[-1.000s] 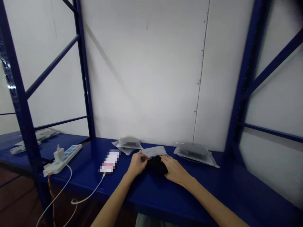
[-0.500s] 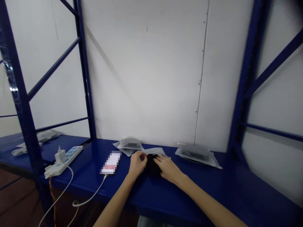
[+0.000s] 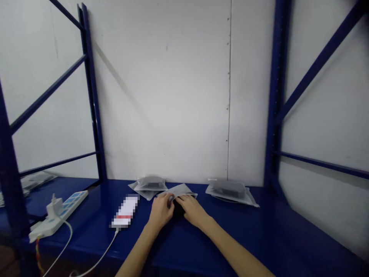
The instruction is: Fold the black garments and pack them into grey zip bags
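My left hand (image 3: 160,209) and my right hand (image 3: 192,210) meet over a small black item (image 3: 178,207) on the blue shelf (image 3: 219,234). Both grip it, and the item is almost hidden between them. A grey translucent plastic bag (image 3: 181,189) lies just behind my fingers, its near edge touching the black item. My left hand's fingertips pinch at the bag's mouth.
Two filled grey bags lie at the back: one at the left (image 3: 148,184) and one at the right (image 3: 230,189). A phone (image 3: 125,211) on a white cable lies left of my hands. A white power strip (image 3: 57,211) sits at the left edge. Blue uprights (image 3: 272,96) flank the bay.
My hands have closed in on the black item, which now shows much less than before. The view has shifted, so everything sits a little lower and further left.
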A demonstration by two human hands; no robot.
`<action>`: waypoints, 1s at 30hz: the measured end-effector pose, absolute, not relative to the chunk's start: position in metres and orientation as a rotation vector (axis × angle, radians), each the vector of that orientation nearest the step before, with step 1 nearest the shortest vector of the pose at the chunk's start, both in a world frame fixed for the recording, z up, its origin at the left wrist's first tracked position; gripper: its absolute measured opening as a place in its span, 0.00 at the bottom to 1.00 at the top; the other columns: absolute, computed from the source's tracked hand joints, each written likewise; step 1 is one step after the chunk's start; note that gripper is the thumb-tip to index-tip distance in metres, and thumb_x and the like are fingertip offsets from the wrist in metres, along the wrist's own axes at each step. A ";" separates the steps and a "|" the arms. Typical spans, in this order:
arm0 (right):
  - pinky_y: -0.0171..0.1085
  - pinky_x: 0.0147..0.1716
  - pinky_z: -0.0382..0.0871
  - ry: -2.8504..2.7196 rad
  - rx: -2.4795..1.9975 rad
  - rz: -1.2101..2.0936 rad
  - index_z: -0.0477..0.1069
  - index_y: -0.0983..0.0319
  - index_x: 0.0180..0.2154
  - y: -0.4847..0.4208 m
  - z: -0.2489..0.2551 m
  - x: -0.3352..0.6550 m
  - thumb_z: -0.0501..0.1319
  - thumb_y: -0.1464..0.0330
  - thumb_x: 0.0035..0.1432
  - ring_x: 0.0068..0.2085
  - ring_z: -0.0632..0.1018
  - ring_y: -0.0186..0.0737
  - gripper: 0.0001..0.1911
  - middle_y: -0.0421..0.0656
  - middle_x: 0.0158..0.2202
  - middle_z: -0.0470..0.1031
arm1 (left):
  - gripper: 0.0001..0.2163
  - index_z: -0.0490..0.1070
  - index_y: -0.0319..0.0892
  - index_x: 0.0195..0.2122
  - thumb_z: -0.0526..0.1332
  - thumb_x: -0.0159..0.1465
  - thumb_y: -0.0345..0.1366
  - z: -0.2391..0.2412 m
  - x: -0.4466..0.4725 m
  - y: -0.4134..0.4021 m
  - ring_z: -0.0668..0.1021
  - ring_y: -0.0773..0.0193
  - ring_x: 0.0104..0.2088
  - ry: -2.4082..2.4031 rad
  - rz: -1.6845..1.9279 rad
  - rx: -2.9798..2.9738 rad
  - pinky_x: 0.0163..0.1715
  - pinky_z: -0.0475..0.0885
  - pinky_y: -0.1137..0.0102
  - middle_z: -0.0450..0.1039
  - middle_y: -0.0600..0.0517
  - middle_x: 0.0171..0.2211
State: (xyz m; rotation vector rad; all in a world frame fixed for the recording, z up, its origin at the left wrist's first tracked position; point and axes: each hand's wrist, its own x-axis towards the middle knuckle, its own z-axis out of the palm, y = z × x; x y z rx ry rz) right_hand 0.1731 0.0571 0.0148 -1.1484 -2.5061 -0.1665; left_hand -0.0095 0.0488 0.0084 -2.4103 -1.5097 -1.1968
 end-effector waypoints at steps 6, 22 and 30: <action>0.47 0.68 0.55 -2.567 -1.004 -0.132 0.72 0.65 0.59 0.061 0.012 0.177 0.58 0.83 0.48 0.66 0.67 0.51 0.35 0.54 0.62 0.72 | 0.15 0.78 0.42 0.52 0.56 0.69 0.34 0.039 0.011 0.072 0.80 0.50 0.47 -1.543 -0.731 -2.442 0.48 0.70 0.61 0.80 0.40 0.45; 0.45 0.56 0.69 -2.477 -1.228 -0.053 0.76 0.69 0.53 0.059 0.005 0.180 0.58 0.80 0.52 0.55 0.78 0.54 0.26 0.56 0.52 0.79 | 0.14 0.81 0.46 0.40 0.54 0.69 0.29 0.056 0.029 0.057 0.75 0.60 0.41 -1.019 -0.896 -2.778 0.44 0.69 0.69 0.74 0.49 0.38; 0.49 0.64 0.60 -2.368 -1.382 -0.105 0.69 0.62 0.61 0.051 0.003 0.174 0.58 0.81 0.52 0.62 0.72 0.54 0.34 0.51 0.59 0.74 | 0.20 0.71 0.44 0.55 0.53 0.64 0.22 0.013 -0.006 0.026 0.78 0.53 0.46 -1.555 -0.648 -2.404 0.43 0.71 0.65 0.74 0.44 0.49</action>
